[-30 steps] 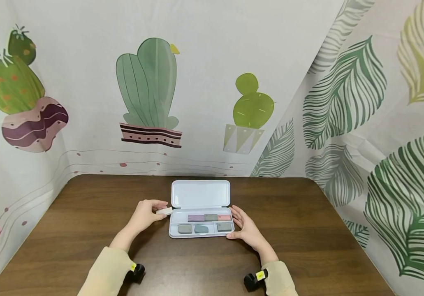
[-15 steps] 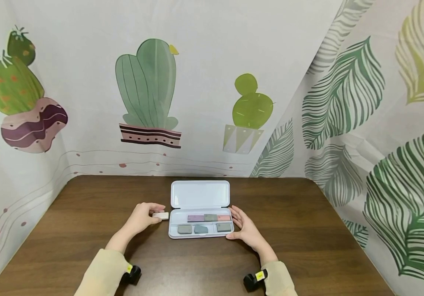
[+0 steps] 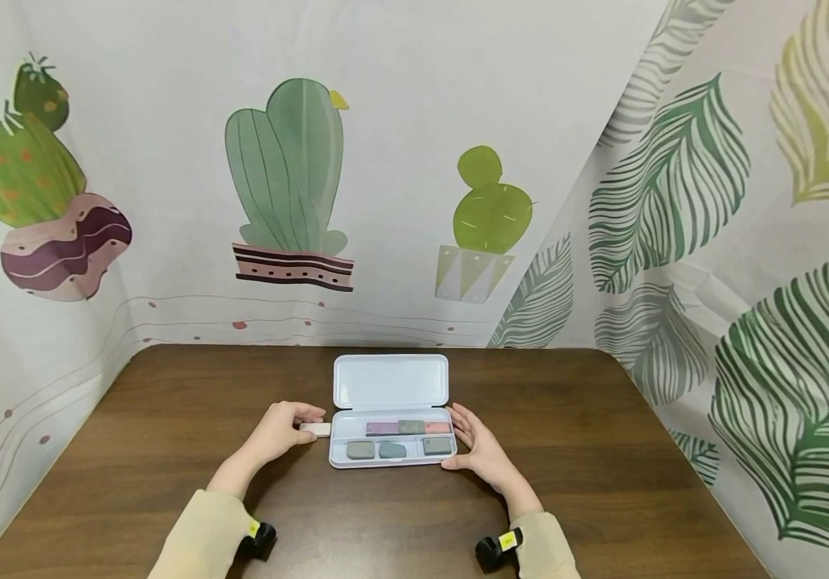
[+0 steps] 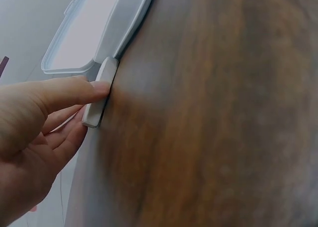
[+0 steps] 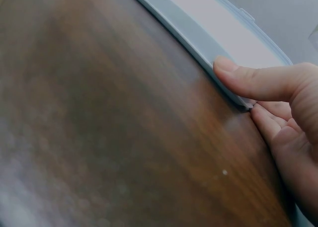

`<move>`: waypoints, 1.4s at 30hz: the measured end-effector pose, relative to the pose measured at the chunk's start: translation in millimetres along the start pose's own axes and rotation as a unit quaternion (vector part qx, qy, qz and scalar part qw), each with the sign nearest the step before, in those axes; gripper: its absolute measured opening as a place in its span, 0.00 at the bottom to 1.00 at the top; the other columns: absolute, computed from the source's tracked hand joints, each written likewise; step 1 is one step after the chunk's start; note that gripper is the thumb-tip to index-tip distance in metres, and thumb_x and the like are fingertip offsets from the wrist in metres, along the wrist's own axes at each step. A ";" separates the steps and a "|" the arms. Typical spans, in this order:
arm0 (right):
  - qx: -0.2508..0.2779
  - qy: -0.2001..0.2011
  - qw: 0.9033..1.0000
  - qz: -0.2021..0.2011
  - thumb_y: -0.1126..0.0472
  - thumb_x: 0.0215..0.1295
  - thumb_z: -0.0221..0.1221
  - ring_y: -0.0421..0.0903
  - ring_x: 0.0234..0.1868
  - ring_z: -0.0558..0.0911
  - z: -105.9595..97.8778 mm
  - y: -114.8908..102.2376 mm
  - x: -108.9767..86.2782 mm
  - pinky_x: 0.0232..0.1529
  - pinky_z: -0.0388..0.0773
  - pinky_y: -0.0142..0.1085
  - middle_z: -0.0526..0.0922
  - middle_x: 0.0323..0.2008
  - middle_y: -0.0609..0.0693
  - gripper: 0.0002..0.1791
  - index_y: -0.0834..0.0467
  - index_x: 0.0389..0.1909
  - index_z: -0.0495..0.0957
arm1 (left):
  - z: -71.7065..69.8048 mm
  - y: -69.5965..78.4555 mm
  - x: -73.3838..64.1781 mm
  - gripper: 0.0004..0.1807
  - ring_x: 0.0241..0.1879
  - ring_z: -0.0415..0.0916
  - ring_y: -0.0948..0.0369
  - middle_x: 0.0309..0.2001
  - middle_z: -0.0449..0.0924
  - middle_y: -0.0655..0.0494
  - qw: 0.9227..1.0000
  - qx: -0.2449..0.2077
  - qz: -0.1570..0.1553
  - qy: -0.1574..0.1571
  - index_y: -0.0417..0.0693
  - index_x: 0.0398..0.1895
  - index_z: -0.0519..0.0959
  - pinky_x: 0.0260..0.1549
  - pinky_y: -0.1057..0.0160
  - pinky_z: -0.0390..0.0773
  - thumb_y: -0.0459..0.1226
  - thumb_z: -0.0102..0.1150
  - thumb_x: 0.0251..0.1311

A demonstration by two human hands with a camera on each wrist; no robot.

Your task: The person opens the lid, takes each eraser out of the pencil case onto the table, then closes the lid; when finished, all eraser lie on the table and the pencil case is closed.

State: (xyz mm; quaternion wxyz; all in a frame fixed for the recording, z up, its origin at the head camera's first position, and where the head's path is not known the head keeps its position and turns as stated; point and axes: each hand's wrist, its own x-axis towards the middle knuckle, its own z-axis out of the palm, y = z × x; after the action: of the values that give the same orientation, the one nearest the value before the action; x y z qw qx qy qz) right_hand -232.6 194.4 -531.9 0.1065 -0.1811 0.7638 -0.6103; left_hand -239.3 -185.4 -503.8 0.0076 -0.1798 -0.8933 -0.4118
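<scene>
White block (image 3: 318, 430), probably an eraser, sits at 9 o'clock off the pencil case (image 3: 346, 425) on the bench (image 3: 385, 523); can't tell if they touch. Hands: the left hand (image 3: 277, 435) has the block pinched between thumb and fingers, the right hand (image 3: 482, 450) is half-curled round the case's 4 o'clock corner. My guess: block's light, firm, a bit grippy, so pinch it mid-length. Case likely slides easily, so steady that corner.

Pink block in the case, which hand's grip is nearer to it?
Right. The right grip is at the case's right end, close beside the pink block; the left grip is beyond the other end, pinching the white block.
</scene>
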 end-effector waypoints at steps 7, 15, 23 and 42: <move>0.001 0.001 1.000 0.002 0.75 0.47 0.71 0.64 0.74 0.56 0.0 -0.3 -0.7 0.70 0.57 0.48 0.55 0.73 0.70 0.57 0.71 0.74 0.45 | 0.8 -1.9 0.4 0.17 0.39 0.84 0.52 0.39 0.87 0.44 1.000 0.002 -0.003 -0.005 0.32 0.45 0.83 0.40 0.61 0.82 0.26 0.69 0.48; -0.001 0.000 1.000 -0.006 0.75 0.47 0.71 0.64 0.74 0.56 0.5 -0.8 -1.0 0.70 0.57 0.49 0.55 0.73 0.70 0.56 0.72 0.73 0.45 | -1.9 1.4 -0.1 0.19 0.43 0.82 0.49 0.42 0.86 0.44 1.000 0.010 0.001 0.008 0.32 0.48 0.82 0.45 0.52 0.81 0.29 0.70 0.51; 0.000 0.002 1.000 0.000 0.75 0.47 0.71 0.64 0.74 0.56 0.4 -0.5 -0.5 0.71 0.57 0.49 0.55 0.73 0.70 0.57 0.71 0.74 0.45 | 0.6 15.7 4.8 0.18 0.46 0.82 0.48 0.44 0.86 0.45 0.999 0.005 0.016 0.050 0.36 0.49 0.82 0.49 0.49 0.79 0.31 0.69 0.53; -0.005 0.006 1.000 -0.011 0.75 0.47 0.71 0.64 0.74 0.57 1.9 -1.0 -0.3 0.71 0.58 0.46 0.55 0.73 0.70 0.56 0.71 0.73 0.46 | 35.9 48.8 20.0 0.20 0.47 0.81 0.47 0.48 0.85 0.44 0.999 0.010 0.053 0.002 0.36 0.51 0.81 0.49 0.49 0.79 0.34 0.68 0.55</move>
State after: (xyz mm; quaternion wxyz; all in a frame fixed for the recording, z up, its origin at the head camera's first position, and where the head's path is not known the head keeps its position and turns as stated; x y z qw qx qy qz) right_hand -231.5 192.6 -531.4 0.0945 -0.1860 0.7658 -0.6083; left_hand -237.2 -123.6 -488.5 0.0331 -0.2259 -0.8865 -0.4024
